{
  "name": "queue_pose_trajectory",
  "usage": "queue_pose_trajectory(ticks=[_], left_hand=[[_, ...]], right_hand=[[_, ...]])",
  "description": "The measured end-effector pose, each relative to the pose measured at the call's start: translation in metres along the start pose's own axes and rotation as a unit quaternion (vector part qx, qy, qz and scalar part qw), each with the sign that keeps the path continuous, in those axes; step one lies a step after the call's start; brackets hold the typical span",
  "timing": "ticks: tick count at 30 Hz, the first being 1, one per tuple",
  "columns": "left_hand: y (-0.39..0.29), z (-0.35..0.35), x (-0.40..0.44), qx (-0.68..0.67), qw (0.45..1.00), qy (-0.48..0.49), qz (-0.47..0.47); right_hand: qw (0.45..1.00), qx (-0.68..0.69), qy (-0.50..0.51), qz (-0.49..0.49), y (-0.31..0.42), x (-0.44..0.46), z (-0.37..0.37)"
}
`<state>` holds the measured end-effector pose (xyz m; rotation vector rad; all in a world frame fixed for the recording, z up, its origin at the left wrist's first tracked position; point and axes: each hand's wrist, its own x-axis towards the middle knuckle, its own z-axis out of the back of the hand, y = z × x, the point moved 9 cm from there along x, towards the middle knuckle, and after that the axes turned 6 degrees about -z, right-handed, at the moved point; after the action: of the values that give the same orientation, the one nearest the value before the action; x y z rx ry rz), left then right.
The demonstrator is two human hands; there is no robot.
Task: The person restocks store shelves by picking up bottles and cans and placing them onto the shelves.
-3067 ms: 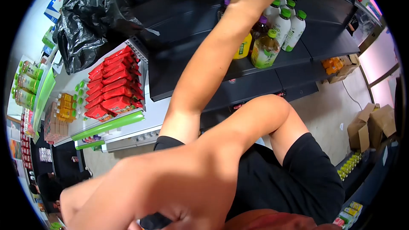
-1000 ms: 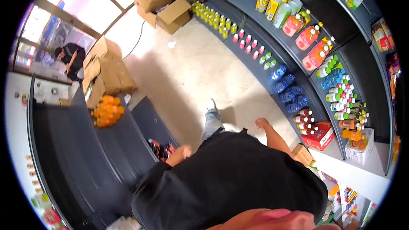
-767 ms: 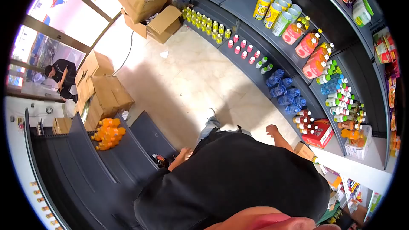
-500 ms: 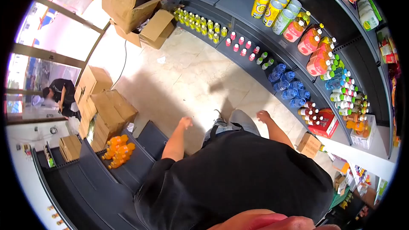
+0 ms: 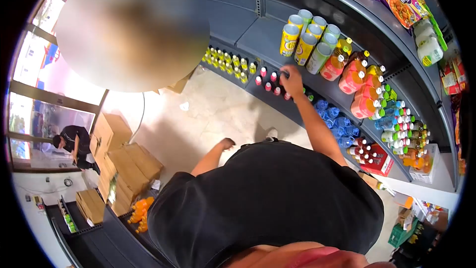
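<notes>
My right hand (image 5: 292, 81) reaches forward to the front edge of the dark grey shelf (image 5: 253, 44), its fingers bent over that edge. Just below and left of it stand small pink bottles (image 5: 268, 87) on the lower shelf. To its right, on the upper shelf, are yellow and green cans (image 5: 305, 48) and large pink drink bottles (image 5: 352, 78). My left hand (image 5: 226, 144) hangs over the floor, fingers loosely curled but not pressed together, and nothing shows in it.
Blue bottles (image 5: 338, 124) and small yellow-green bottles (image 5: 228, 63) line the lower shelf. Cardboard boxes (image 5: 130, 168) and orange bottles (image 5: 141, 213) are at the left. A person in black (image 5: 74, 144) bends near the windows. A blurred patch covers the upper left.
My right hand has moved from beside my body up to the shelf edge. My left hand stays low. The view has turned and moved closer to the shelves.
</notes>
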<state>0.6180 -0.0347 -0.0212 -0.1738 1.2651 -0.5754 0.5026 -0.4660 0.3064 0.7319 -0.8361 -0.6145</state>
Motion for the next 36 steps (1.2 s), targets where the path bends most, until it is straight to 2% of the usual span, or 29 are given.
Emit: queue_pose_trajectory(ticks=[1, 2, 3, 4, 6, 10, 13, 16, 17, 19, 20, 23, 24, 25, 26, 28, 30, 31, 33, 34, 35, 36], left_hand=[[-0.030, -0.008, 0.049, 0.293, 0.903, -0.049, -0.311], [-0.052, 0.017, 0.031, 0.077, 0.981, -0.095, -0.152], [-0.086, 0.032, 0.027, 0.005, 0.977, -0.112, -0.181], [-0.123, 0.052, 0.020, 0.021, 0.959, -0.174, -0.223], [-0.182, 0.087, 0.018, 0.011, 0.933, -0.229, -0.277], [-0.280, 0.138, 0.007, -0.080, 0.912, -0.199, -0.349], [-0.333, 0.173, 0.019, -0.130, 0.903, -0.161, -0.377], [-0.369, 0.212, 0.053, -0.136, 0.861, -0.185, -0.453], [-0.388, 0.226, 0.060, -0.144, 0.837, -0.195, -0.490], [-0.419, 0.252, 0.065, -0.076, 0.850, -0.216, -0.474], [-0.431, 0.264, 0.072, -0.038, 0.854, -0.223, -0.467], [-0.477, 0.287, 0.101, -0.041, 0.853, -0.213, -0.475], [-0.495, 0.291, 0.108, -0.031, 0.851, -0.212, -0.479], [-0.520, 0.292, 0.097, -0.027, 0.805, -0.217, -0.552], [-0.540, 0.291, 0.096, -0.032, 0.787, -0.206, -0.581], [-0.576, 0.284, 0.095, -0.043, 0.750, -0.173, -0.637], [-0.597, 0.268, 0.099, 0.102, 0.659, -0.218, -0.712], [-0.600, 0.245, 0.120, 0.373, 0.592, -0.364, -0.615], [-0.566, 0.254, 0.162, 0.177, 0.711, -0.250, -0.632], [-0.554, 0.262, 0.160, -0.053, 0.788, -0.097, -0.606], [-0.543, 0.264, 0.156, -0.098, 0.771, -0.102, -0.621], [-0.536, 0.260, 0.171, -0.116, 0.749, -0.032, -0.652]], right_hand=[[1.000, -0.016, -0.017, 0.012, 0.005, 0.029, 0.006], [0.999, -0.035, -0.032, 0.023, 0.005, 0.055, 0.010], [0.999, -0.038, -0.018, 0.018, 0.002, 0.079, 0.010], [0.999, -0.041, -0.004, 0.013, -0.002, 0.098, 0.007], [0.991, -0.128, 0.032, 0.008, -0.014, 0.136, -0.009], [0.968, -0.227, 0.090, -0.062, -0.028, 0.188, -0.034], [0.922, -0.386, 0.008, -0.008, -0.035, 0.183, -0.045], [0.899, -0.436, 0.039, -0.023, -0.041, 0.162, -0.062], [0.905, -0.425, 0.012, -0.016, -0.041, 0.163, -0.060], [0.914, -0.403, -0.037, -0.003, -0.038, 0.162, -0.060], [0.924, -0.379, -0.046, -0.029, -0.039, 0.165, -0.060], [0.928, -0.338, -0.112, -0.105, -0.043, 0.183, -0.041], [0.933, -0.315, -0.095, -0.143, -0.051, 0.185, -0.039], [0.936, -0.289, -0.080, -0.183, -0.061, 0.184, -0.037], [0.937, -0.260, -0.069, -0.224, -0.071, 0.182, -0.036], [0.939, -0.285, -0.122, -0.147, -0.063, 0.176, -0.034], [0.904, -0.321, -0.103, -0.263, -0.088, 0.174, -0.051], [0.901, -0.345, -0.073, -0.252, -0.074, 0.180, -0.042], [0.890, -0.371, -0.028, -0.264, -0.055, 0.180, -0.038], [0.882, -0.376, -0.019, -0.282, -0.059, 0.177, -0.038], [0.885, -0.384, -0.053, -0.260, -0.052, 0.172, -0.036], [0.887, -0.390, -0.082, -0.234, -0.044, 0.165, -0.036]])
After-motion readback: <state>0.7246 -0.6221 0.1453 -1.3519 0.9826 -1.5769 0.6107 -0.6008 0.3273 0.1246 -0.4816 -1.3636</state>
